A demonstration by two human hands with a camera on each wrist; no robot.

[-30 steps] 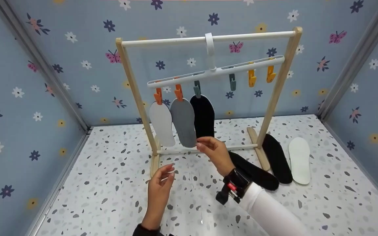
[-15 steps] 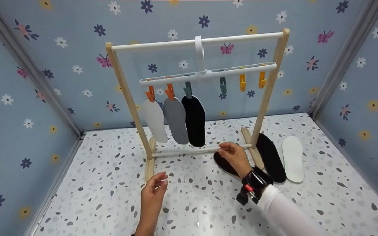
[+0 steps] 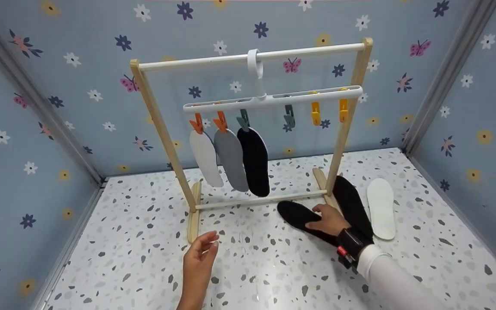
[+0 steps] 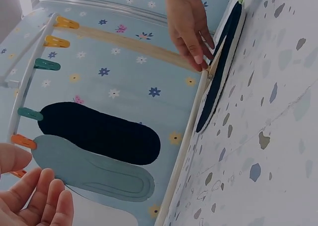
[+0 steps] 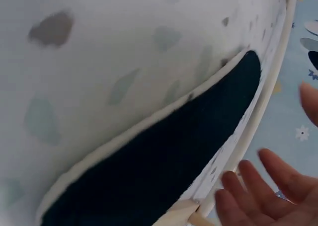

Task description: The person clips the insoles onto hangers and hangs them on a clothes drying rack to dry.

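Table: we are looking at a speckled white table (image 3: 144,267), with flowered blue walls (image 3: 213,26) standing around it.
Near black insole: it is lying on the table, in front of the rack's right foot (image 3: 318,174) and partly under the right hand (image 3: 329,220).
Right hand: its fingers (image 5: 280,171) are spreading loosely over that insole, gripping nothing; we are unable to tell whether they are touching it.
Left hand: we are seeing the left hand (image 3: 199,257) hovering over the table, well apart from the insoles, fingers gently bent and holding nothing.
Right side: another black insole (image 3: 351,202) is lying beside the rack's foot, with a white insole (image 3: 380,209) just beside it.
Rack: the wooden rack (image 3: 161,131) is carrying a white hanger (image 3: 308,97).
Clips: two orange clips (image 3: 221,122) and one green clip (image 3: 243,120) are holding white, grey and black insoles (image 3: 230,161); another green clip (image 3: 289,116) and two yellow clips (image 3: 315,114) are hanging bare.
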